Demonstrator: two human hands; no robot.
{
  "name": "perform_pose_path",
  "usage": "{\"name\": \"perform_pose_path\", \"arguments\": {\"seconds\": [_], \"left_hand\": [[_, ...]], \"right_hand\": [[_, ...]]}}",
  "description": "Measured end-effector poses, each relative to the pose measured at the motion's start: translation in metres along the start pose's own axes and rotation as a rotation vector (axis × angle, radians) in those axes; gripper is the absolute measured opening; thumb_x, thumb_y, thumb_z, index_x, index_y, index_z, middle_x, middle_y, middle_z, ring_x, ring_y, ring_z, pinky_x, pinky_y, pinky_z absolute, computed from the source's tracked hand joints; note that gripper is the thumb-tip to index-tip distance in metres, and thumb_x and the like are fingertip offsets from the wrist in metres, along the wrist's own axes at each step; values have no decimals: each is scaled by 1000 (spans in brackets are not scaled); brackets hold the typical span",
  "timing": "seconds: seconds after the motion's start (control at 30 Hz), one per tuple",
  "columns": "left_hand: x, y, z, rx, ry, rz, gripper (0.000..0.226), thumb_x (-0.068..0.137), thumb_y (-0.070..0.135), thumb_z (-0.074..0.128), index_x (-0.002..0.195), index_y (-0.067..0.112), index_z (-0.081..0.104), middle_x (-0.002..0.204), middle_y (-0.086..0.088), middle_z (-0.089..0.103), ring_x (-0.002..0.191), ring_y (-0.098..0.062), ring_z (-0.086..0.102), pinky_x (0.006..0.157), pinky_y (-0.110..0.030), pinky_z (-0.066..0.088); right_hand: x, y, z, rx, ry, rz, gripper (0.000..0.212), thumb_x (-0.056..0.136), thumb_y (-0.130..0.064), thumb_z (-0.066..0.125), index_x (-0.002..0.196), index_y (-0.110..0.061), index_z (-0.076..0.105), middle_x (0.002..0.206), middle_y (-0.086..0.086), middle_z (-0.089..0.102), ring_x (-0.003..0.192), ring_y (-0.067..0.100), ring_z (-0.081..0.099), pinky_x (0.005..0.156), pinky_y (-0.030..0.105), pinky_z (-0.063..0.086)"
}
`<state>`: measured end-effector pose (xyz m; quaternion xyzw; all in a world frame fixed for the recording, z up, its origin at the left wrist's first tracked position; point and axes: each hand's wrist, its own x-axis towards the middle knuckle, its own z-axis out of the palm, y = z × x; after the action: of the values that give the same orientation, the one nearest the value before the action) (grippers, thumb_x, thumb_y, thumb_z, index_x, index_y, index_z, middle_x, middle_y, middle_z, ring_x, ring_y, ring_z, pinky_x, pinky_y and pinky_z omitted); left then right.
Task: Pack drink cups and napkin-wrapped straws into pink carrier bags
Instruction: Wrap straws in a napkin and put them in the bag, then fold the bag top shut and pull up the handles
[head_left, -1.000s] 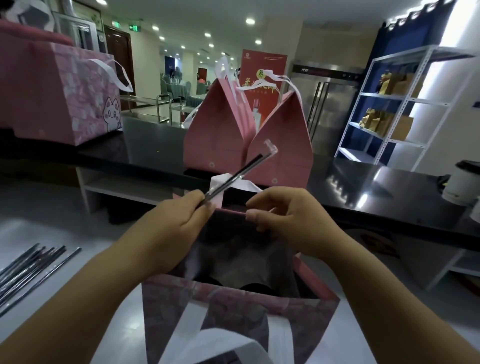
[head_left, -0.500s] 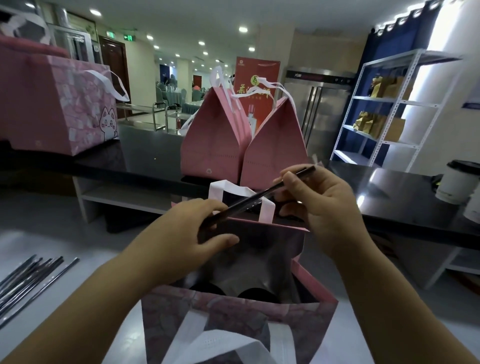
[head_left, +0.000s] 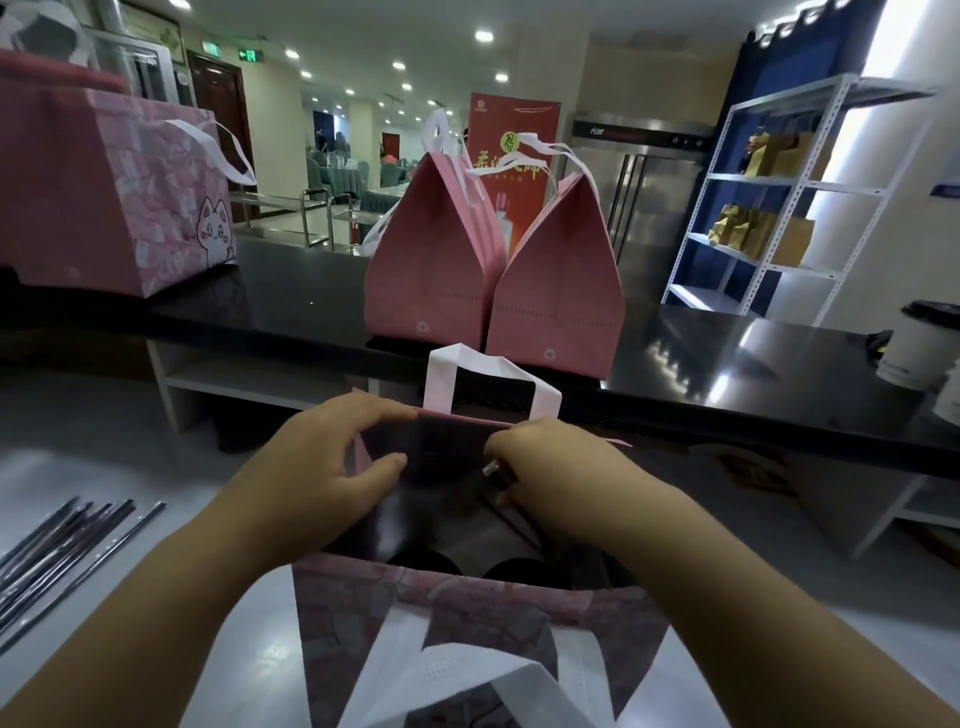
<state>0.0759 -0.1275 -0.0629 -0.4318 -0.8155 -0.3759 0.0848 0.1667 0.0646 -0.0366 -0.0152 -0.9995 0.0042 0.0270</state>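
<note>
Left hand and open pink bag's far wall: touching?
Touching. Head view: left hand pinches the far wall of the pink carrier bag, fingers over its rim, thumb inside.

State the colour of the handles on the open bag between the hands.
White handles, on a pink patterned bag; only the head view shows them.

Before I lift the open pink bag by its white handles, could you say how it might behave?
The bag will probably sag: its wall bends where the left hand grips it. It is likely bottom-heavy, since two cup lids show inside, near the straw the right hand holds. The handles look soft, so it may swing.
</note>
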Motion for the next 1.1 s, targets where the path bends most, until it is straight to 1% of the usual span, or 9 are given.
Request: {"name": "perform_pose_path", "arguments": {"seconds": [0.17, 0.37, 0.47, 0.57, 0.7, 0.83, 0.93, 1.03, 1.1], "left_hand": [[-5, -2, -4, -24, 95, -7, 32, 77, 36, 51, 106, 34, 62, 100, 19, 63, 94, 3, 57, 77, -15, 43], [-18, 7, -7, -137, 219, -57, 16, 77, 38, 54, 92, 38, 59, 90, 22, 62, 89, 11, 57, 68, -15, 43], [-28, 11, -5, -176, 246, -104, 10, 80, 39, 60, 90, 38, 58, 90, 19, 62, 87, 6, 59, 66, -16, 43], [-40, 15, 1, -208, 271, -165, 28, 75, 46, 53, 98, 32, 59, 94, 18, 60, 86, -4, 59, 63, -17, 44], [-54, 21, 9, -289, 304, -270, 47, 62, 68, 48, 100, 40, 52, 101, 15, 58, 93, -4, 55, 64, -19, 42], [-64, 20, 14, -320, 262, -396, 82, 51, 77, 50, 119, 32, 46, 118, 5, 54, 108, -17, 52, 71, -20, 43], [-71, 17, 14, -352, 194, -453, 104, 34, 90, 55, 122, 35, 42, 118, 7, 53, 109, -17, 51, 73, -21, 43], [-74, 20, 14, -354, 150, -488, 120, 25, 88, 60, 129, 31, 40, 118, 10, 48, 107, -16, 48, 70, -18, 42], [-75, 22, 17, -343, 129, -507, 114, 34, 71, 71, 134, 28, 38, 121, 9, 45, 107, -15, 47, 68, -16, 41]], "right_hand": [[-5, -4, -5, 71, -10, 45, 31, 86, -26, 67, 115, -16, 60, 109, 7, 62, 97, 29, 60, 84, 41, 52], [-28, 3, -12, 243, 204, 27, 29, 85, -36, 67, 112, -25, 64, 100, -4, 68, 92, 15, 61, 83, 37, 53], [-45, 10, -13, 348, 326, 25, 23, 85, -37, 67, 105, -24, 67, 91, -8, 67, 82, 7, 62, 78, 32, 55], [-64, 17, -8, 464, 472, 51, 17, 83, -34, 69, 96, -23, 69, 83, -13, 67, 77, 2, 62, 74, 24, 55], [-88, 27, 5, 570, 604, 139, 20, 80, -36, 70, 96, -23, 66, 82, -15, 64, 78, 2, 60, 68, 16, 49], [-109, 32, 16, 660, 478, 246, 55, 70, -59, 61, 114, -25, 58, 104, -15, 56, 96, 2, 53, 74, 12, 41], [-119, 34, 22, 719, 286, 291, 86, 56, -74, 50, 128, -27, 48, 118, -13, 49, 107, 5, 49, 85, 23, 45], [-120, 32, 27, 767, 163, 308, 83, 54, -75, 51, 124, -31, 49, 117, -12, 52, 101, 5, 53, 80, 21, 46], [-118, 27, 28, 825, 137, 315, 69, 55, -71, 55, 114, -35, 50, 108, -13, 56, 92, 3, 56, 72, 16, 46]]}}
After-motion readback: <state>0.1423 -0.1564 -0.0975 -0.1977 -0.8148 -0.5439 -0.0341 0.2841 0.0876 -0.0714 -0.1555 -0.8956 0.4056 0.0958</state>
